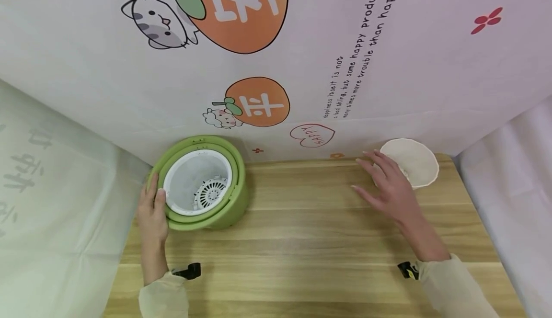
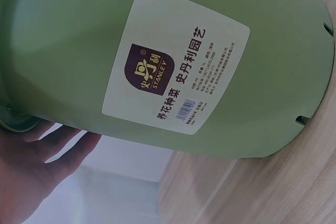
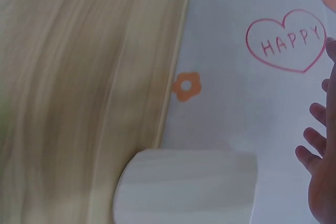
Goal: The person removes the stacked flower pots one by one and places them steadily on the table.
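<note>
A green flowerpot [image 1: 239,208] stands at the back left of the table, with another green pot and a white pot [image 1: 183,176] with a slotted bottom nested inside it. My left hand [image 1: 153,212] holds its left side, thumb at the rim and fingers along the outer wall. In the left wrist view those fingers [image 2: 63,150] lie against the wall below a printed label [image 2: 176,59]. At the back right is a white wavy-rimmed pot [image 1: 416,160]. My right hand [image 1: 392,191] is beside it, fingers spread and holding nothing, overlapping its left edge in the head view.
The wooden table [image 1: 302,241] meets a printed white cloth [image 1: 302,93] hung along its back. More white cloth hangs at the left [image 1: 64,188] and right [image 1: 513,164] sides.
</note>
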Demonstrator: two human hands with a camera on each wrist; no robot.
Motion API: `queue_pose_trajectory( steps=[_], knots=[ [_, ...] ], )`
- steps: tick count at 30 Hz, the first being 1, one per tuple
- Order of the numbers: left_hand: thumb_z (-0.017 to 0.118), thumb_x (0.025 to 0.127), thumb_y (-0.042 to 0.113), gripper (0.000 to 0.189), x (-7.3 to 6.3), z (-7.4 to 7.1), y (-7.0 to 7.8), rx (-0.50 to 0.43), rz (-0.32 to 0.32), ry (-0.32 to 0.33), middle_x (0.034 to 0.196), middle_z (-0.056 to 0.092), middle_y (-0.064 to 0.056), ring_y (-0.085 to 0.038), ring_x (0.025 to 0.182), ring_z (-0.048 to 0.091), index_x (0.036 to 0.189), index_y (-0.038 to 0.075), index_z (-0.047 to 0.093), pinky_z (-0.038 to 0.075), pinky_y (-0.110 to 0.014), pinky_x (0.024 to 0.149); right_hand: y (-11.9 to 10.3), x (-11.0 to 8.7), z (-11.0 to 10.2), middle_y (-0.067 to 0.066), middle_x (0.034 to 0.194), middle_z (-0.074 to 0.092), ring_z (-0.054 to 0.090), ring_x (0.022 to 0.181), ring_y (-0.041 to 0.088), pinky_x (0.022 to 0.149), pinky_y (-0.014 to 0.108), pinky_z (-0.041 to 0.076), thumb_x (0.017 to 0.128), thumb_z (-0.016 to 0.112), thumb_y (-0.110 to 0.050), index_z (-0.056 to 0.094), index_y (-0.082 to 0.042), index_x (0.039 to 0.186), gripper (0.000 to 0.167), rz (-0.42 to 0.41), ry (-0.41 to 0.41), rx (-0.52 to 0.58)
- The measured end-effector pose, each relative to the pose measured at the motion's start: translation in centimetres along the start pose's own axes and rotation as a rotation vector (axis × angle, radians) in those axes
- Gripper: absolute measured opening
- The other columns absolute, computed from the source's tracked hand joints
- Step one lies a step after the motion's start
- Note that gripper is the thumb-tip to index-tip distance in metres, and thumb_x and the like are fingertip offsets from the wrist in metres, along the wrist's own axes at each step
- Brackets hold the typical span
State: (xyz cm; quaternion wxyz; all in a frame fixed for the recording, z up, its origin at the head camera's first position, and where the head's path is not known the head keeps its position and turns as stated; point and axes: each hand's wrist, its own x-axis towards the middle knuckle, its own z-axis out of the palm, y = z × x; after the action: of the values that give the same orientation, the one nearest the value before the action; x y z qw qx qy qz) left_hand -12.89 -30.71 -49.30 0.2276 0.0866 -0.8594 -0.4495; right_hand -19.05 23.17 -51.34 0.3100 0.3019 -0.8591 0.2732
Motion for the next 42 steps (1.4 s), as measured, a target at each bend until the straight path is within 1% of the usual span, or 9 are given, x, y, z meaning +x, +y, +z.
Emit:
queue_pose_trajectory(
  steps=[4, 7, 12, 19, 23, 28, 34, 38, 42],
  knots=[
    [0.045, 0.106, 0.033, 0.049, -0.1, -0.1, -0.2, -0.012, 0.000, 0.011, 0.158, 0.029, -0.023, -0.047, 0.144, 0.023, 0.149, 0.009, 0.045, 0.014, -0.061, 0.117, -0.6, 0.6, 0.8, 0.022, 0.132, 0.060, 0.050, 0.126, 0.046, 0.112, 0.051, 0.035, 0.092, 0.061, -0.055, 0.064, -0.004, 0.129, 0.063, -0.008, -0.013, 0.013],
    [0.045, 0.106, 0.032, 0.049, -0.1, -0.1, -0.2, -0.007, 0.001, 0.013, 0.157, 0.029, -0.023, -0.046, 0.144, 0.023, 0.149, 0.010, 0.045, 0.014, -0.061, 0.118, -1.1, 1.0, 1.3, 0.021, 0.133, 0.060, 0.049, 0.128, 0.044, 0.111, 0.054, 0.036, 0.092, 0.061, -0.055, 0.063, -0.005, 0.132, 0.064, -0.011, -0.024, 0.020],
    [0.045, 0.106, 0.033, 0.049, -0.1, -0.1, -0.3, -0.009, 0.012, 0.014, 0.157, 0.029, -0.024, -0.046, 0.144, 0.024, 0.149, 0.009, 0.045, 0.015, -0.060, 0.118, -1.8, 1.6, 1.8, 0.020, 0.135, 0.058, 0.047, 0.131, 0.041, 0.113, 0.051, 0.034, 0.094, 0.059, -0.055, 0.060, -0.005, 0.135, 0.065, -0.026, -0.043, 0.034],
    [0.046, 0.106, 0.034, 0.049, -0.1, -0.1, -0.3, -0.019, 0.015, 0.012, 0.158, 0.030, -0.020, -0.042, 0.145, 0.024, 0.149, 0.010, 0.045, 0.016, -0.058, 0.118, -2.4, 2.4, 2.1, 0.017, 0.139, 0.056, 0.047, 0.131, 0.041, 0.109, 0.055, 0.036, 0.094, 0.059, -0.055, 0.061, -0.004, 0.134, 0.064, -0.047, -0.064, 0.033],
    [0.046, 0.106, 0.033, 0.049, -0.1, 0.0, -0.2, -0.022, 0.019, 0.010, 0.158, 0.030, -0.020, -0.043, 0.145, 0.024, 0.149, 0.010, 0.045, 0.016, -0.058, 0.118, -2.6, 2.7, 2.3, 0.016, 0.139, 0.057, 0.048, 0.130, 0.040, 0.110, 0.053, 0.036, 0.094, 0.058, -0.056, 0.062, -0.005, 0.133, 0.064, -0.060, -0.070, 0.025],
    [0.045, 0.106, 0.032, 0.048, 0.0, 0.0, -0.2, -0.016, 0.020, 0.010, 0.157, 0.030, -0.021, -0.044, 0.144, 0.024, 0.149, 0.010, 0.045, 0.016, -0.059, 0.118, -3.2, 3.2, 2.7, 0.017, 0.138, 0.057, 0.047, 0.132, 0.040, 0.113, 0.050, 0.035, 0.094, 0.058, -0.055, 0.061, -0.006, 0.134, 0.064, -0.074, -0.086, 0.042],
    [0.046, 0.106, 0.031, 0.048, 0.1, 0.1, -0.2, -0.012, 0.032, 0.016, 0.157, 0.031, -0.020, -0.043, 0.145, 0.025, 0.149, 0.008, 0.045, 0.016, -0.056, 0.118, -4.3, 4.3, 3.6, 0.018, 0.138, 0.057, 0.045, 0.133, 0.040, 0.113, 0.050, 0.034, 0.094, 0.057, -0.056, 0.059, -0.008, 0.137, 0.064, -0.096, -0.116, 0.056],
    [0.045, 0.106, 0.031, 0.049, 0.0, 0.2, -0.3, -0.018, 0.035, 0.019, 0.158, 0.032, -0.019, -0.041, 0.145, 0.025, 0.149, 0.008, 0.045, 0.017, -0.055, 0.119, -5.1, 5.2, 4.2, 0.018, 0.139, 0.056, 0.044, 0.135, 0.040, 0.112, 0.052, 0.036, 0.092, 0.061, -0.052, 0.058, -0.008, 0.138, 0.064, -0.136, -0.116, 0.067],
    [0.045, 0.106, 0.032, 0.049, 0.0, 0.2, -0.2, -0.018, 0.031, 0.018, 0.157, 0.032, -0.021, -0.041, 0.145, 0.025, 0.149, 0.009, 0.045, 0.017, -0.057, 0.118, -5.8, 5.9, 4.7, 0.018, 0.140, 0.055, 0.042, 0.137, 0.039, 0.111, 0.054, 0.037, 0.090, 0.065, -0.049, 0.057, -0.008, 0.139, 0.064, -0.171, -0.120, 0.074]
  ],
)
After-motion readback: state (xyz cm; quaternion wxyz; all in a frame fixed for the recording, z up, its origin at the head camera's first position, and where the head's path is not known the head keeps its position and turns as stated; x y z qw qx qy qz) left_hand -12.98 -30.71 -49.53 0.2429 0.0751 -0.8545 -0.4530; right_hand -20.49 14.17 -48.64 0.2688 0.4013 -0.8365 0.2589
